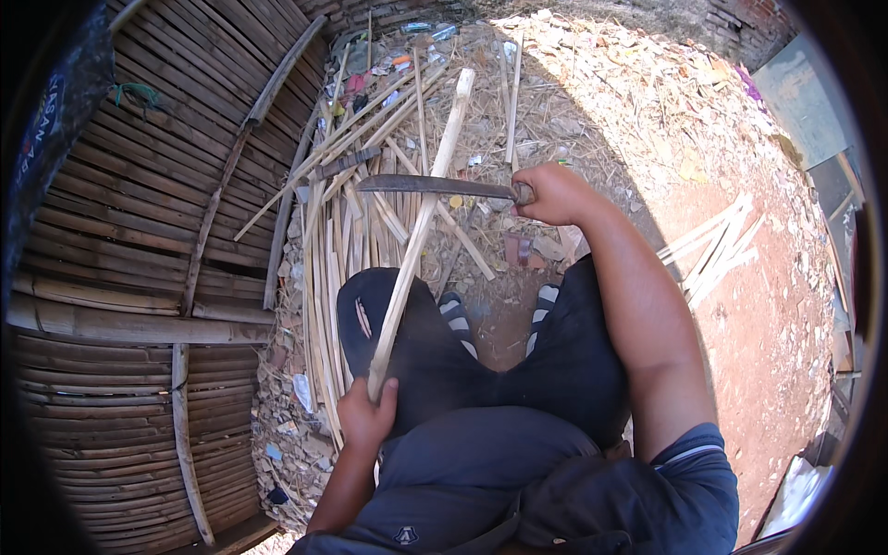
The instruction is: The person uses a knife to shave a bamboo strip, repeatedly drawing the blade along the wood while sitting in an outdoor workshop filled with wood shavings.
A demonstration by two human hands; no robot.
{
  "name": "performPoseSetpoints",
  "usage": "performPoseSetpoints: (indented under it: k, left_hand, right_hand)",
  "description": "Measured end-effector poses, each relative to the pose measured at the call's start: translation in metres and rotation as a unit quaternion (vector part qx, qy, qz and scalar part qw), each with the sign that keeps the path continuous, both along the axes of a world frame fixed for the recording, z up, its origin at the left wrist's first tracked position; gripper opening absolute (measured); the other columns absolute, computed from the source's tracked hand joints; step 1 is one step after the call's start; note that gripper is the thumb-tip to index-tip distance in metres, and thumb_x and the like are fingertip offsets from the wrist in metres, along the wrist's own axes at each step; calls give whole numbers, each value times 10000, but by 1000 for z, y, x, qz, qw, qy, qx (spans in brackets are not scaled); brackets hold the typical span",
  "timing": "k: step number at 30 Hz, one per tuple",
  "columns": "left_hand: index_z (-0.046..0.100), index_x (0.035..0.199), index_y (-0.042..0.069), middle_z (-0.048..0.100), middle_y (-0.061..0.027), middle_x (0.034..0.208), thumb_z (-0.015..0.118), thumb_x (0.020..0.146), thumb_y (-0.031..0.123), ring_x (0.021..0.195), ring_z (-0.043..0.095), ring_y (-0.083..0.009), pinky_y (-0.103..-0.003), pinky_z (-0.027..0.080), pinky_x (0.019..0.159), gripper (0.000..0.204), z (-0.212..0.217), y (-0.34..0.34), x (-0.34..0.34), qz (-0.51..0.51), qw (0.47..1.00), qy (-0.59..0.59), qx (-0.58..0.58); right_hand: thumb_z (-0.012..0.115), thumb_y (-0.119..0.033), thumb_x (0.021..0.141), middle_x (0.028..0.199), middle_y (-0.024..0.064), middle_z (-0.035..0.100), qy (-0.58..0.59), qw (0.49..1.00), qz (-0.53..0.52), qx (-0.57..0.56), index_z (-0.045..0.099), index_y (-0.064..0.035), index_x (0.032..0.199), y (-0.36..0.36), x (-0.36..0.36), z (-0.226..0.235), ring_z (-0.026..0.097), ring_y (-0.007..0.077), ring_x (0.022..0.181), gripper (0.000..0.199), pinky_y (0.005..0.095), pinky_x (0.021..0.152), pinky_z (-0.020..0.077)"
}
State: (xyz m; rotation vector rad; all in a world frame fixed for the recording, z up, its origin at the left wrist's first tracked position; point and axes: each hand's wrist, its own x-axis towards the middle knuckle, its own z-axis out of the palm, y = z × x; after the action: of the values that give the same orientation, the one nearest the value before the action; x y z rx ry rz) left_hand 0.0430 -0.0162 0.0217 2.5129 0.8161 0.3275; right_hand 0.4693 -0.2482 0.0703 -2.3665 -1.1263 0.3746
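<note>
My left hand [367, 413] is closed round the near end of a long pale wooden strip [418, 242]. The strip slants away from me over my left thigh, its far end up past my knees. My right hand [552, 194] grips the handle of a machete [439, 186], whose dark blade points left and lies across the strip, seemingly touching it. Beneath the blade's tip and to its left, more pale strips [324, 277] lie in a loose pile along my left leg.
A slatted bamboo wall [139, 213] rises close on my left. What looks like a hatchet or mallet [342, 164] rests on the pile. Another bundle of split strips [726, 242] lies on sunlit ground at right. Litter and shavings [592, 102] cover the ground ahead, up to a brick wall [740, 26].
</note>
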Motion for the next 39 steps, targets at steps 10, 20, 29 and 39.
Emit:
performPoseSetpoints:
  k: [10,20,29,39]
  left_hand:
    - [604,789,18,660,-221,661,806,919,388,636,700,-440,-486,538,588,441,5,-2,3,5,1000,10,-4]
    - [619,801,17,664,-228,668,796,923,400,642,701,-446,-491,544,591,439,1,0,1,5,1000,4,2]
    - [611,802,19,662,-232,667,785,933,412,644,699,-454,-495,540,587,450,2,0,2,-1,1000,10,2]
    - [631,824,22,673,-214,677,815,917,375,644,699,-437,-473,542,601,409,3,-2,3,3,1000,-3,3]
  right_hand:
    - [862,-304,837,897,195,741,-26,999,5,20,731,-64,1034,-1,4,-10,728,398,886,337,488,784,549]
    - [869,-310,832,883,201,734,-18,999,8,30,725,-54,1027,-1,5,-13,724,392,875,352,482,782,545]
    - [871,-332,823,1015,254,747,8,1000,7,-1,729,-30,1120,1,3,-6,715,450,1007,446,514,877,558]
    - [871,-340,833,1033,241,752,17,1000,7,-4,730,-40,1144,2,6,-10,717,435,1026,455,506,895,561]
